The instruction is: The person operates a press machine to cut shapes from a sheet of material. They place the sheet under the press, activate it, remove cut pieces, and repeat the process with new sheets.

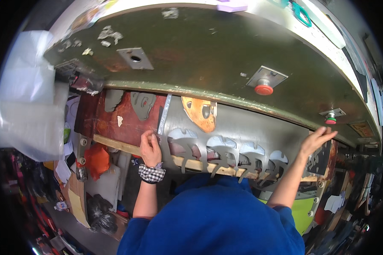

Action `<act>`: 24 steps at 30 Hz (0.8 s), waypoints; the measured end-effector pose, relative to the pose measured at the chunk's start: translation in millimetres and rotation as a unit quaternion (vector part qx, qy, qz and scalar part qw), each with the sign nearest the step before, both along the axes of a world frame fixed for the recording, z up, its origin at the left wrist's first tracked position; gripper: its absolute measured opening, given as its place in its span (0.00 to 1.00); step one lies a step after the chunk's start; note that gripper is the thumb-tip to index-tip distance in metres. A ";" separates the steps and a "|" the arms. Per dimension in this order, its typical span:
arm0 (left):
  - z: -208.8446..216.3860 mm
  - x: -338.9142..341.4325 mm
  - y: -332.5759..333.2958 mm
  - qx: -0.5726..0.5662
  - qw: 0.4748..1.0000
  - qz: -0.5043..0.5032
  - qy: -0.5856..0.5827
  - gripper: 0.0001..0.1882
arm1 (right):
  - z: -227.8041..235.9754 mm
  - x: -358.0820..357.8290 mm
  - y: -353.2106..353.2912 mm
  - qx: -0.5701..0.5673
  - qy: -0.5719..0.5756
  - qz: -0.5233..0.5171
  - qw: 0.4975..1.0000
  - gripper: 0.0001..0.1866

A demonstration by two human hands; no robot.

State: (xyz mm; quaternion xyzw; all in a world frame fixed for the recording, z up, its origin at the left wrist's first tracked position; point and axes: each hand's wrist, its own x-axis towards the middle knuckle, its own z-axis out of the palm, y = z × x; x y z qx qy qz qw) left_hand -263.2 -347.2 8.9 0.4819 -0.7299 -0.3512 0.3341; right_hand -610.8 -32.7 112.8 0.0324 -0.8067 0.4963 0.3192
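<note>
My left hand (150, 148), with a checked band at the wrist, is at the left end of a grey sheet (251, 121). Its fingers curl together, and whether anything is between them cannot be made out. At the right, my right hand (317, 141) reaches up with stretched fingers just below a green push button (330, 120) on the machine's dark green beam (208, 55). Nothing shows in that hand. Curved cut-outs line the near edge of the sheet, leaving hooked strips (219, 160). A worn yellow-orange cutting die (206, 120) lies on the sheet, partly under the beam.
On the reddish-brown board (115, 127) at the left lie dark grey cut pieces (143, 104). The beam overhangs the work and carries a red push button (264, 88). Clear plastic sheeting (27, 106) hangs at the far left. Below it are an orange bag (97, 160) and black bags (101, 214).
</note>
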 end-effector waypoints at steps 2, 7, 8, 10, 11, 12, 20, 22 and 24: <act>-8.8 -8.4 -2.2 -0.154 0.976 -0.106 -0.110 0.07 | 7.8 -29.4 7.4 0.139 0.037 -0.034 0.989 0.43; -20.6 -58.6 -30.5 -0.197 0.966 -0.108 -0.131 0.09 | -4.9 -52.7 -13.4 0.102 0.082 -0.017 0.991 0.50; -18.9 -64.0 -34.1 -0.204 0.965 -0.103 -0.127 0.09 | -8.2 -51.7 -14.1 0.063 0.085 -0.011 0.994 0.51; -14.1 -70.4 -37.7 -0.217 0.963 -0.097 -0.124 0.10 | -12.9 -50.5 -7.1 0.101 0.087 -0.006 0.991 0.51; -11.8 -71.7 -39.0 -0.221 0.964 -0.096 -0.116 0.10 | -16.2 -48.3 0.6 0.119 0.072 -0.006 0.990 0.51; -9.7 -69.8 -37.4 -0.190 0.966 -0.098 -0.148 0.09 | -20.4 -46.6 10.0 0.153 0.068 0.004 0.986 0.51; -20.2 -57.4 -33.8 -0.167 0.976 -0.094 -0.103 0.10 | -119.0 -9.5 118.6 0.100 -0.189 -0.062 0.975 0.31; -25.0 -52.2 -32.8 -0.155 0.976 -0.110 -0.105 0.11 | -135.7 -11.2 140.9 0.049 -0.223 -0.066 0.971 0.25; -28.6 -41.1 -28.3 -0.120 0.980 -0.120 -0.108 0.11 | -139.7 -10.0 160.2 0.030 -0.225 -0.010 0.974 0.20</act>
